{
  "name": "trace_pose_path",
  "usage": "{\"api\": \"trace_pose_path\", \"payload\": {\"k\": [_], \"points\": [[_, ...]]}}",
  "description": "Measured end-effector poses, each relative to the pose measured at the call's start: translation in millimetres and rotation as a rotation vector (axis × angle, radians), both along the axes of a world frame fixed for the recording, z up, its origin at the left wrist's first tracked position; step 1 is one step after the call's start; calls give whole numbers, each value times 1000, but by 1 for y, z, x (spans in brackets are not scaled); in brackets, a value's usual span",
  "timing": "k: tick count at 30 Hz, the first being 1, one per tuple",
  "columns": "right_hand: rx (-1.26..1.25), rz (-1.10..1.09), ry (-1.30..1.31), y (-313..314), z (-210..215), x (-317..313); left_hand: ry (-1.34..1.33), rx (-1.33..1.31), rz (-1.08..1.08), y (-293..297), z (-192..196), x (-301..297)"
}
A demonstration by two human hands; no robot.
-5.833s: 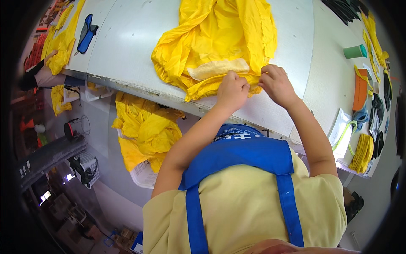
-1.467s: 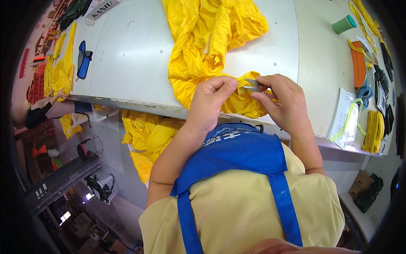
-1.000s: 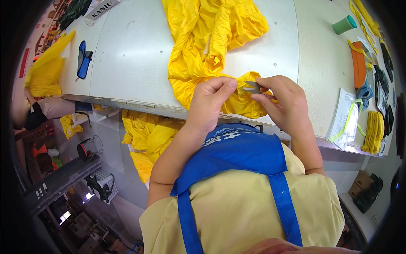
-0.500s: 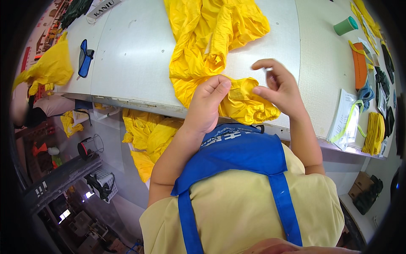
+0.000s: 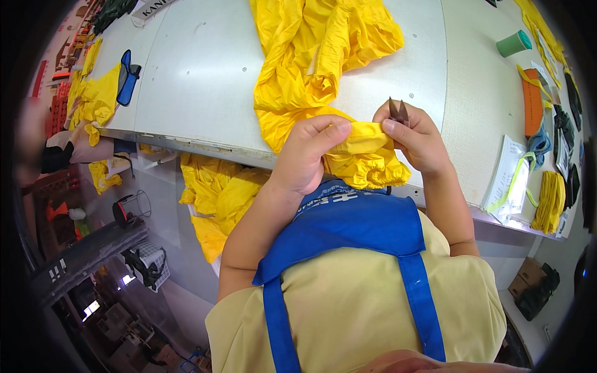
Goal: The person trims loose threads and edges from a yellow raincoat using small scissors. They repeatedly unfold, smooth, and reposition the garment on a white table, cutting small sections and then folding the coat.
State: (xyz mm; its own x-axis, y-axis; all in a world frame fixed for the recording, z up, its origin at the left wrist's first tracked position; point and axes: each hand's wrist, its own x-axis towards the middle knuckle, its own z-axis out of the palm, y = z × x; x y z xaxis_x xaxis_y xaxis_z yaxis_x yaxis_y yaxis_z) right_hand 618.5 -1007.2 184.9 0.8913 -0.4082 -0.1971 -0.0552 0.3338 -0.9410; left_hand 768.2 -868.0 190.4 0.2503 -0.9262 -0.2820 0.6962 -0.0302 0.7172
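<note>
A crumpled yellow garment [image 5: 298, 81] of thin, shiny fabric stretches from the far side of the table to its front edge. Its gathered elastic cuff [image 5: 376, 171] hangs at the near edge, between my hands and my apron. My left hand [image 5: 308, 152] is closed, pinching the fabric under the thumb. On the other side, my right hand [image 5: 420, 140] grips the same piece between thumb and fingers, so a short band is held between both hands. Dark-bladed thread snips [image 5: 398, 112] are tucked in my right hand, points facing away from me; their handle is hidden.
More yellow fabric [image 5: 217, 193] sits below the table's front edge at left. A blue-and-black pouch-like item [image 5: 128, 78] lies at the far left, near a co-worker's arm and yellow cloth [image 5: 96, 102]. Rightward are a green thread cone [image 5: 513, 43], papers [image 5: 507, 174] and a folded yellow bundle [image 5: 548, 199].
My right hand, earlier raised with fingers apart, has closed on the fabric, and the snip blades now show. My left hand keeps its pinch. At far left, the co-worker's yellow cloth has shifted.
</note>
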Motion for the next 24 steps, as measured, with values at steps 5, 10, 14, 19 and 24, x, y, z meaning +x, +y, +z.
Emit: {"api": "trace_pose_path", "payload": {"k": [5,10,14,19,24], "points": [[-95,-174,-96,4,9,-1,-12,-2,-4,-1,7,-1],[-517,-86,-131,3,20,-6,-34,23,-43,2,6,2],[-812,-177,-54,11,35,-3,-86,41,-60,1,8,0],[-978,-187,-35,15,41,-2,-164,22,-53,-4,8,-4],[-878,49,-98,18,50,-11,-154,34,-7,-7,8,-6]]}}
